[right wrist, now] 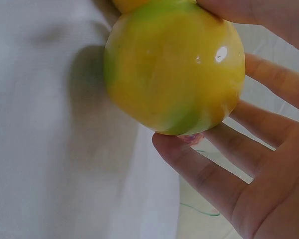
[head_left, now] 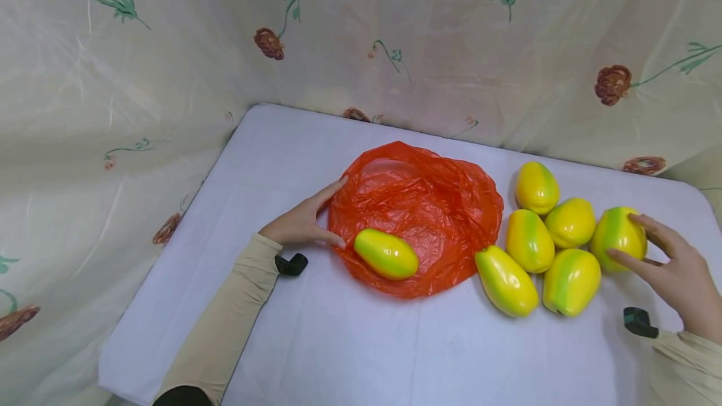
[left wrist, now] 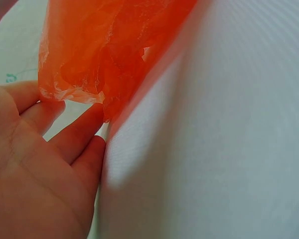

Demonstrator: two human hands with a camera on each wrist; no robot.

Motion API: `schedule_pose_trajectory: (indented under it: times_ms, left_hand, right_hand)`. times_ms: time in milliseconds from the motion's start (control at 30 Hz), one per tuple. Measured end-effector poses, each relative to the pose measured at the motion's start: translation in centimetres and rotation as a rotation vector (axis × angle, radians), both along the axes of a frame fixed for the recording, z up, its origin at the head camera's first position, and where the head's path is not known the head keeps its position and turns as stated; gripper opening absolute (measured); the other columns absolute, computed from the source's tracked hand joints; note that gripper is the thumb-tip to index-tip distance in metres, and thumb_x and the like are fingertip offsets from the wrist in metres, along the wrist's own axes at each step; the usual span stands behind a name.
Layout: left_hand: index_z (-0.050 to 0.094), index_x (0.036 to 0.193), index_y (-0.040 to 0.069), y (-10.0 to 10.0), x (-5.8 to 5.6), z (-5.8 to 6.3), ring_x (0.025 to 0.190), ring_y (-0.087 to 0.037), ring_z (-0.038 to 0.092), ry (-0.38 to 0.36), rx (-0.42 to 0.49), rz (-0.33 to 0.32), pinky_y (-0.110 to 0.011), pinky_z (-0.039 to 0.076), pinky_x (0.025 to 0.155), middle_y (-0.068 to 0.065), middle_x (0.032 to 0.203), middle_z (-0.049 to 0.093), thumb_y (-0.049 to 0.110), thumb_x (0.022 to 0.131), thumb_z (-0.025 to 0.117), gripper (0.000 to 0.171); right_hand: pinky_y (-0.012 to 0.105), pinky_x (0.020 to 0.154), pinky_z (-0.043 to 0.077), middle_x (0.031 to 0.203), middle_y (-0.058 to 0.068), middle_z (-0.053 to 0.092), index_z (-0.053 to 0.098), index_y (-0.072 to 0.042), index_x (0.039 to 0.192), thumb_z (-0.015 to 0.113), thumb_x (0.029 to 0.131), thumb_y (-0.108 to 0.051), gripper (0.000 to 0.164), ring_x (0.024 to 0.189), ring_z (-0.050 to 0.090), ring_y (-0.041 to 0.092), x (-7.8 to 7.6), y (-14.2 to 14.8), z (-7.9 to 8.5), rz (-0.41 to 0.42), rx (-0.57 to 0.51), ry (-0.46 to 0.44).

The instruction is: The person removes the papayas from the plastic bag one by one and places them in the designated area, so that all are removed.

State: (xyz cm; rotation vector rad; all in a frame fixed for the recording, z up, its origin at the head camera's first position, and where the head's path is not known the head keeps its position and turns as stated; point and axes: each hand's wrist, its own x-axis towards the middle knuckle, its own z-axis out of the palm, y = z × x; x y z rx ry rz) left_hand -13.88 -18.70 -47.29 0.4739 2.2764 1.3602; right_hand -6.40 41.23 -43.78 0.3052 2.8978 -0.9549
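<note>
A crumpled orange-red plastic bag (head_left: pixel 451 205) lies spread on the white table. On its near left part rests one glossy yellow-green papaya (head_left: pixel 386 254). My left hand (head_left: pixel 304 221) is at the bag's left edge, thumb and fingers spread. In the left wrist view, its fingertips touch the thin plastic (left wrist: pixel 94 50). At the right, my right hand (head_left: pixel 674 262) holds the rightmost papaya (head_left: pixel 617 237) between thumb and fingers. The right wrist view shows the thumb on one side of this papaya (right wrist: pixel 174 69) and the fingers spread round the other.
Several more papayas are grouped between the bag and my right hand, among them one (head_left: pixel 507 284) against the bag's right edge and one (head_left: pixel 537 188) at the back. A flowered curtain (head_left: pixel 338 17) hangs behind the table (head_left: pixel 361 349). Small dark cameras sit at both wrists.
</note>
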Motion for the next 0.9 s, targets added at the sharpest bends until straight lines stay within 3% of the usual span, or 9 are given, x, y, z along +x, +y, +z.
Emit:
schedule_pose_trajectory:
  times_ms: [267,500,900]
  left_hand:
    - [0.016,0.164,0.046,-0.07,0.03,0.01,0.161,-0.02,0.018,-0.001,0.006,-0.001,-0.054,0.038,0.124,0.014,0.174,0.016,0.043,0.073,0.094,0.119]
    - [0.017,0.164,0.045,-0.19,-0.09,-0.21,0.161,-0.018,0.016,-0.003,0.006,-0.002,-0.053,0.033,0.127,0.014,0.173,0.017,0.045,0.071,0.094,0.12]
    - [0.018,0.164,0.045,-0.14,0.0,-0.18,0.161,-0.019,0.017,0.002,0.004,0.0,-0.053,0.036,0.125,0.014,0.173,0.017,0.045,0.073,0.093,0.118]
  right_hand:
    - [0.088,0.108,0.016,0.168,0.033,0.01,0.016,-0.004,0.164,0.064,0.103,-0.038,0.085,0.147,0.011,0.068,-0.03,0.23,-0.3,-0.017,-0.011,-0.069]
    - [0.089,0.106,0.019,0.166,0.038,0.012,0.016,-0.005,0.164,0.063,0.103,-0.039,0.085,0.146,0.013,0.068,-0.1,0.33,-0.28,-0.011,0.008,-0.075]
    - [0.089,0.105,0.02,0.166,0.037,0.015,0.019,-0.004,0.164,0.064,0.102,-0.039,0.084,0.144,0.015,0.069,-0.05,0.37,-0.47,0.006,0.009,-0.048]
